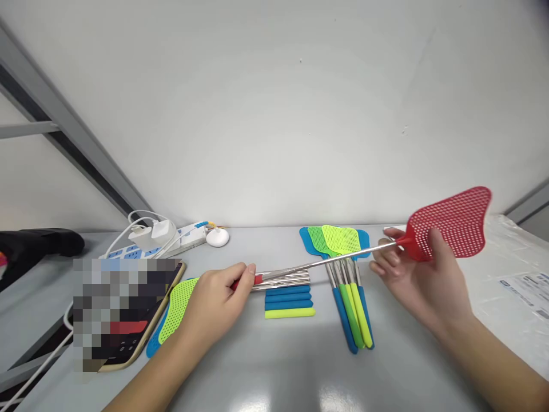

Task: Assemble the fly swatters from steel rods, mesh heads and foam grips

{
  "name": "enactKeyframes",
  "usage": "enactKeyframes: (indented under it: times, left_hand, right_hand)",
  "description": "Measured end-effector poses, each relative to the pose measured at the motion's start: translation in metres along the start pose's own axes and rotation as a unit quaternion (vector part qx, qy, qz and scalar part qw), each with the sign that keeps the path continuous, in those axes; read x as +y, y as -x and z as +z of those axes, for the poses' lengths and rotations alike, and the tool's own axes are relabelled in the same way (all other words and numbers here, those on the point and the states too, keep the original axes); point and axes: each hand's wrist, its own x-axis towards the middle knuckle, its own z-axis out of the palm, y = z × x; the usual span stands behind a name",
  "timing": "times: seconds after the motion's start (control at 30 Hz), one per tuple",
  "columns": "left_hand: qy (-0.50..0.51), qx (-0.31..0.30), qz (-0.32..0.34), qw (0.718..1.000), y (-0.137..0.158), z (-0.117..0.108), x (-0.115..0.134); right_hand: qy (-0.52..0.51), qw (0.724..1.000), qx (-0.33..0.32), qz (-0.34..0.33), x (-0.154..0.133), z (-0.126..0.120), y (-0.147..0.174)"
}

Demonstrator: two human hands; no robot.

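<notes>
A red fly swatter (454, 223) with an extended metal telescopic shaft is held across the view. My left hand (223, 297) is closed round its red handle. At the other end, my right hand (422, 280) loosely holds the swatter by its head, the thumb across the mesh and the fingers behind the neck. Under the shaft lie several retracted metal rods (285, 280), with blue handles (288, 297) and a yellow-green handle (290, 313) in a row. Right of these, a fanned group of swatters has blue, green and yellow-green heads (341, 239).
A phone (175, 280), partly pixelated, stands at the left beside yellow-green and blue swatter heads (178, 303). Behind it sit a power strip (186, 240) with plugs and cables and a white round device (218, 237). Clear plastic wrapping (493, 297) with a label covers the right side.
</notes>
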Motion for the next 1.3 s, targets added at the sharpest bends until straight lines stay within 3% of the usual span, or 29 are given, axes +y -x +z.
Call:
enactKeyframes:
  times: [0.13,0.27,0.37,0.43,0.53,0.73,0.9,1.03,1.1,1.2,1.23,1.3]
  left_hand:
    - [-0.008,-0.019,0.002,1.000,-0.002,0.000,-0.005]
    - [-0.009,-0.013,0.034,0.999,0.006,0.009,0.002]
    - [0.009,-0.033,0.090,0.995,0.018,0.019,0.016]
    - [0.023,-0.042,0.130,0.990,0.025,0.024,0.025]
    - [0.023,-0.025,0.154,0.987,0.032,0.025,0.034]
    - [0.011,-0.021,0.133,0.991,0.035,0.021,0.040]
    - [0.138,-0.144,0.008,0.980,0.032,0.018,0.043]
    - [0.294,-0.271,-0.088,0.912,0.030,0.013,0.046]
    - [0.398,-0.349,-0.123,0.839,0.031,0.012,0.048]
    - [0.534,-0.449,-0.163,0.697,0.036,0.017,0.050]
    - [0.555,-0.465,-0.164,0.670,0.037,0.020,0.050]
    - [0.564,-0.466,-0.143,0.666,0.041,0.028,0.050]
  right_hand:
    - [0.089,0.991,0.059,-0.082,-0.008,-0.002,-0.001]
    - [0.217,0.962,0.080,-0.146,0.003,0.004,0.006]
    - [0.314,0.945,-0.011,-0.089,0.025,0.016,0.024]
    - [0.319,0.945,-0.064,-0.025,0.039,0.023,0.038]
    - [0.308,0.947,-0.089,-0.030,0.052,0.027,0.052]
    - [0.264,0.961,-0.073,-0.028,0.054,0.029,0.055]
    - [0.282,0.954,-0.099,-0.007,0.049,0.031,0.056]
    - [0.300,0.945,-0.129,0.006,0.040,0.020,0.046]
    - [0.326,0.938,-0.116,-0.010,0.035,0.012,0.038]
    - [0.351,0.930,-0.097,-0.036,0.029,0.008,0.029]
    - [0.356,0.928,-0.105,-0.028,0.027,0.009,0.028]
    - [0.367,0.917,-0.153,0.019,0.028,0.017,0.032]
